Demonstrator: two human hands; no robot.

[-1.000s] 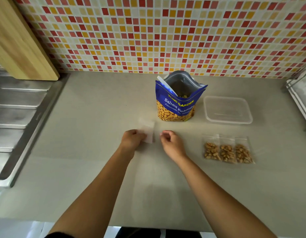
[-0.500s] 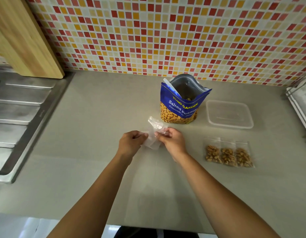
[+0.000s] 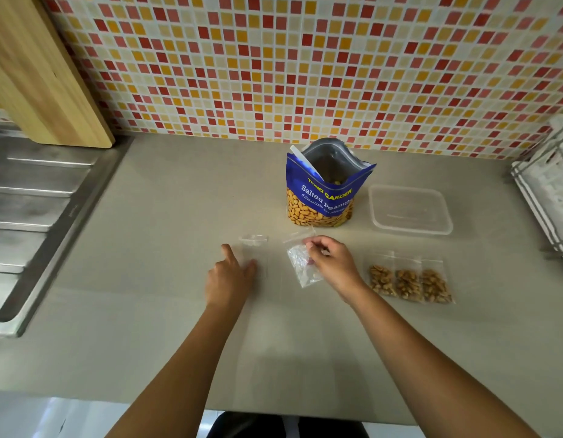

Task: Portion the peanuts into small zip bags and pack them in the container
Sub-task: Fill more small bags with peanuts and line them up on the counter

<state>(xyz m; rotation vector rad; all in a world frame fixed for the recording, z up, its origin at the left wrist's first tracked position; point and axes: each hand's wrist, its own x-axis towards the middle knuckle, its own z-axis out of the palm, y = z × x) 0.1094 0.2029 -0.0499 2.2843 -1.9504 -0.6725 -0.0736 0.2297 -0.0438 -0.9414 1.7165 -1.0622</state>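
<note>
Right hand (image 3: 332, 263) pinching empty zip bag (image 3: 300, 263) near its top, left hand (image 3: 231, 278) fingers straight, thumb spread, touching flat clear bag (image 3: 253, 243), peanut pouch (image 3: 321, 203) open.

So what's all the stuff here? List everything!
peanut bag: 1, blue, standing open mid-counter
scoop handle: 1, white, in peanut bag
container: 1, clear, right of peanut bag
filled zip bags: 3, clear with brown peanuts, row on the right
empty zip bag: 1, clear, in right hand
flat clear bag: at least 1, clear, by left hand
cutting board: 1, wooden, leaning back left
sink: 1, steel, far left
rack: 1, grey-white, far right
left hand: 1, forefinger stretched out
right hand: 1, pinching empty zip bag
</note>
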